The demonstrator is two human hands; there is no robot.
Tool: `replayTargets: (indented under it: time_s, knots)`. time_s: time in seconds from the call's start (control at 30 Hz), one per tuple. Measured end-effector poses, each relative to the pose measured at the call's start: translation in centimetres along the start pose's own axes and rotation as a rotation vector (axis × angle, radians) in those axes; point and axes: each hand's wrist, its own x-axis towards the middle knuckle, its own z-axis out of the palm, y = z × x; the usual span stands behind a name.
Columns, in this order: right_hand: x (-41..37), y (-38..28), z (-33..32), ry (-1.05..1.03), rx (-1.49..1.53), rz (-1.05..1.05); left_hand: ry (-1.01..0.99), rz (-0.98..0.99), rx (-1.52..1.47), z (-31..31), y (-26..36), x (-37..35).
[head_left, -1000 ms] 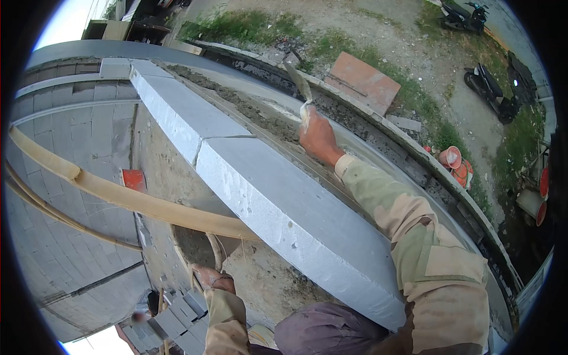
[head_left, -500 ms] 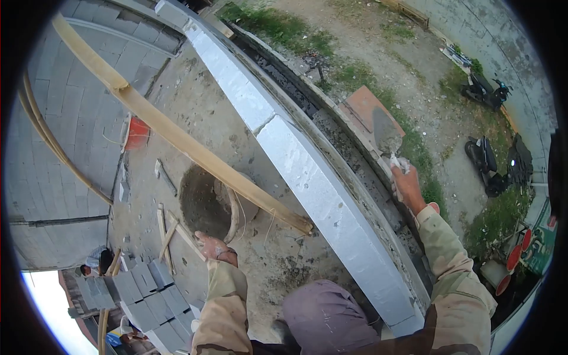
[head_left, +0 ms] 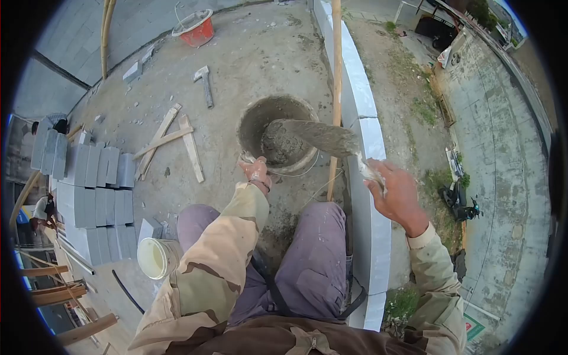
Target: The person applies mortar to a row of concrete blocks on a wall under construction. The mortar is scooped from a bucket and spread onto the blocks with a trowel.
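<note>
My right hand (head_left: pixel 395 194) is closed round the pale, mortar-smeared handle of a trowel (head_left: pixel 322 137). The mortar-coated blade reaches left past the wooden pole, its tip over the mouth of a bucket (head_left: pixel 244 127). Grey wet mortar (head_left: pixel 283 148) lies inside the bucket, partly hidden by the blade. At the near left of the rim, my left hand (head_left: pixel 257 171) grips the bucket, fingers bent over its edge. A thin wire handle hangs at the bucket's near side. Beside the bucket stands the low wall of pale blocks (head_left: pixel 373 154), beneath my right hand.
A wooden pole (head_left: pixel 337 71) stands along the wall. On the ground lie a hammer (head_left: pixel 205 86) and crossed wood strips (head_left: pixel 171 139). Stacked grey blocks (head_left: pixel 97 198) and a white pail (head_left: pixel 158 258) are at left, a red tub (head_left: pixel 198 32) at the back. People (head_left: pixel 44 210) are far left.
My view has turned toward the bucket. My right hand has brought the trowel from beyond the wall back over it to the bucket. My left hand stays at the bucket's rim.
</note>
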Motion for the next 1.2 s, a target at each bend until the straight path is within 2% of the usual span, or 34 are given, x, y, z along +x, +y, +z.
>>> replayTargets:
  time_s: [0.07, 0.1, 0.17, 0.2, 0.27, 0.3, 0.37, 0.47, 0.57, 0.63, 0.67, 0.73, 0.77, 0.83, 0.87, 0.93, 1.03, 1.1, 1.17, 1.2]
  knots:
    - [2.7, -3.1, 2.9, -0.129, -0.181, -0.002, -0.129, -0.255, -0.235, -1.3, 3.1, -1.1]
    - [4.2, -4.1, 4.4, -0.190, -0.261, -0.035, -0.137, -0.265, -0.249, -2.2, 4.1, -1.7]
    - [7.0, -5.2, 7.2, -0.253, -0.353, -0.067, -0.308, 0.001, -0.033, -3.6, 5.3, -2.1]
    - [8.4, -5.5, 8.5, -0.244, -0.444, -0.130, -0.313, -0.002, -0.047, -4.2, 4.9, -1.0]
    - [10.4, -5.8, 11.0, -0.262, -0.524, -0.192, -0.413, 0.383, -0.057, -6.6, 2.6, 1.6]
    - [11.6, -5.9, 12.2, -0.259, -0.570, -0.224, -0.407, 0.373, -0.050, -7.6, 3.0, 2.3]
    - [13.2, -6.5, 13.9, -0.269, -0.598, -0.246, -0.504, 0.546, 0.155, -9.6, 4.6, 2.7]
    - [14.4, -7.5, 15.5, -0.365, -0.581, -0.286, -0.552, 0.626, 0.253, -11.6, 6.7, 2.9]
    - [14.4, -6.7, 18.6, -0.371, -0.534, -0.365, -0.641, 0.608, 0.285, -11.9, 8.3, 2.1]
    - [14.1, -6.1, 20.2, -0.555, -0.329, -0.337, -0.703, 0.584, 0.249, -11.5, 7.9, 2.3]
    - [13.7, -5.9, 20.9, -0.550, -0.322, -0.319, -0.758, 0.559, 0.206, -11.3, 7.7, 2.3]
    - [13.1, -7.1, 20.8, -0.614, -0.105, -0.040, -0.835, 0.580, 0.173, -10.7, 7.7, 1.9]
    - [12.8, -7.1, 21.3, -0.606, -0.100, -0.026, -0.900, 0.598, 0.133, -10.6, 7.8, 1.7]
    - [12.4, -6.8, 22.3, -0.689, 0.180, 0.284, -0.938, 0.608, 0.142, -10.5, 8.3, 1.2]
    - [11.9, -6.4, 22.4, -0.675, 0.184, 0.294, -0.962, 0.616, 0.146, -10.3, 8.6, 1.0]
    - [10.1, -6.2, 22.0, -0.743, 0.690, 0.638, -0.952, 0.582, 0.124, -10.5, 8.6, 1.7]
    - [7.4, -6.7, 21.0, -0.619, 0.699, 0.681, -0.877, 0.510, 0.163, -11.6, 9.3, 3.3]
    - [5.5, -5.5, 22.5, -0.590, 0.768, 0.616, -0.797, 0.296, -0.051, -11.8, 9.1, 4.8]
    - [4.8, -5.5, 22.4, -0.405, 1.025, 0.436, -0.781, 0.260, -0.134, -11.8, 7.6, 6.6]
    - [5.0, -6.0, 22.2, -0.393, 1.029, 0.434, -0.758, 0.212, -0.211, -12.1, 7.0, 7.0]
